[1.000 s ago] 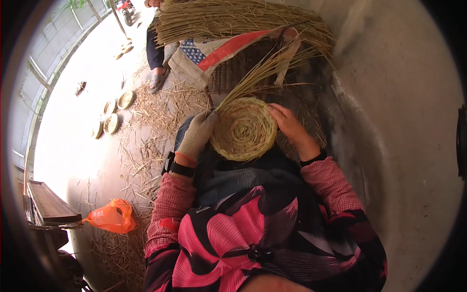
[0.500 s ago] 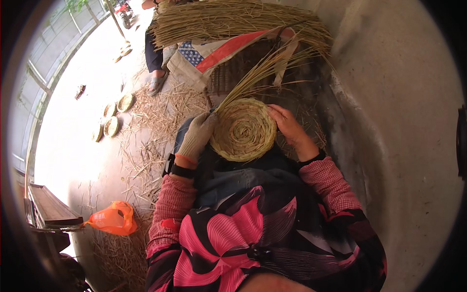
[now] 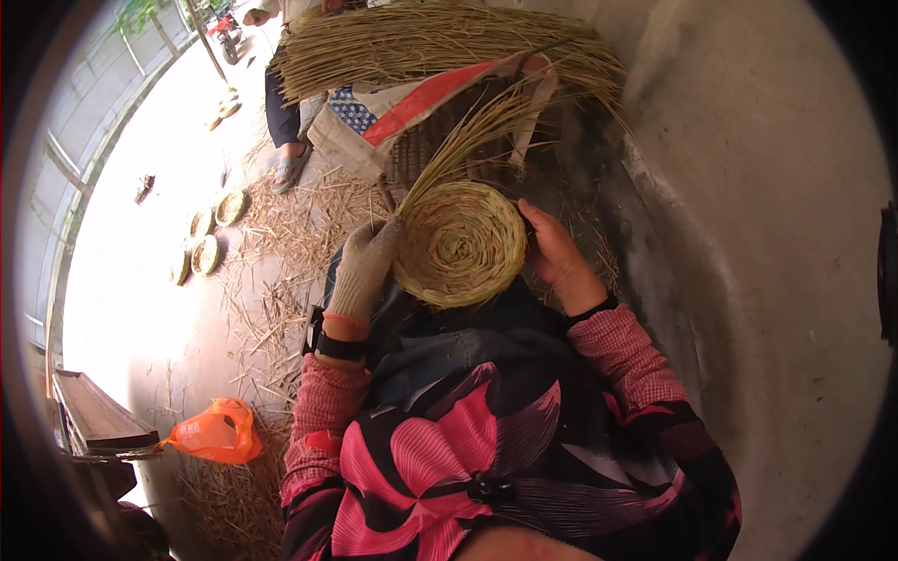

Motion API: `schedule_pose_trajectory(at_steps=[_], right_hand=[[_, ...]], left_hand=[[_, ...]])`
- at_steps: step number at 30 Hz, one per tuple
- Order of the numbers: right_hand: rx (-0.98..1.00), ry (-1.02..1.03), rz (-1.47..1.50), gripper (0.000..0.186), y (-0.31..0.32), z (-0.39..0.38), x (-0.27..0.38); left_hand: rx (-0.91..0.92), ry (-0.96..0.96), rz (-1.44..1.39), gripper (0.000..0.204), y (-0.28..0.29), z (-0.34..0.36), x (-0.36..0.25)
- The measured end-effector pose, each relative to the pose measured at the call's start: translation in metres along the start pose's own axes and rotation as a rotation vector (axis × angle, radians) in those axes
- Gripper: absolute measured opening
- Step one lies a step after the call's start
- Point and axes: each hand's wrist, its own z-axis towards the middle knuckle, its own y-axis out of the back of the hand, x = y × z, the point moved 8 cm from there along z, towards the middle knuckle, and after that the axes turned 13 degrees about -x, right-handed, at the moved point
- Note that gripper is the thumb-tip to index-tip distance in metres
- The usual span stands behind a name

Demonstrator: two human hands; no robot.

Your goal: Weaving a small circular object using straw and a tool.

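Observation:
A round, shallow straw basket [image 3: 460,245] with a coiled bottom is held over my lap, its hollow side facing me. My left hand [image 3: 365,265], in a pale knit glove, is closed on the basket's left rim, where a tuft of loose straw [image 3: 458,150] sticks out up and to the right. My bare right hand [image 3: 559,251] is at the basket's right side, with its fingertips partly hidden behind the rim.
A big bundle of straw [image 3: 440,47] lies across the far side, above a striped and starred cloth sack [image 3: 412,107]. Another person's sandalled foot [image 3: 291,168] is at far left. Several small baskets [image 3: 205,254], straw scraps [image 3: 281,252] and an orange plastic bag [image 3: 220,432] lie to the left.
The whole view has shifted slightly. My right fingers have slid from the top of the basket's right rim to behind it. My left hand keeps its grip on the basket.

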Motion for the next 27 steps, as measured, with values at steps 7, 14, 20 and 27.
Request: schedule_pose_trajectory(at_steps=[7,14,20,27], right_hand=[[0.032,-0.014,0.054,0.038,0.012,0.008,-0.010],[-0.004,0.699,-0.828,0.041,-0.011,-0.006,0.042],[0.437,1.826,-1.265,0.053,-0.128,-0.048,0.088],[0.654,1.057,-1.683,0.045,-0.109,0.002,0.059]], left_hand=[[-0.004,0.009,0.029,0.044,-0.003,-0.004,-0.003],[0.086,-0.223,0.005,0.028,0.003,-0.012,-0.019],[0.100,-0.530,0.100,0.026,-0.004,-0.037,-0.054],[0.046,-0.594,0.326,0.025,0.003,-0.039,-0.060]])
